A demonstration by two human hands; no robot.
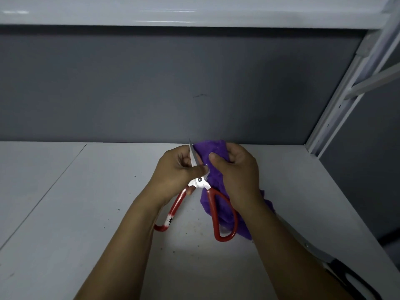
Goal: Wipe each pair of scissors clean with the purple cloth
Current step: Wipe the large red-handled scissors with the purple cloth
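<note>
Head-worn wide view, forward and down, close over table [97,213]

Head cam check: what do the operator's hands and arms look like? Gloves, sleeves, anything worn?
No gloves on the left hand or right hand. The left forearm and right forearm are uncovered as far as the frame shows, no sleeve edge in view. No watch, ring, band or marking visible.
</note>
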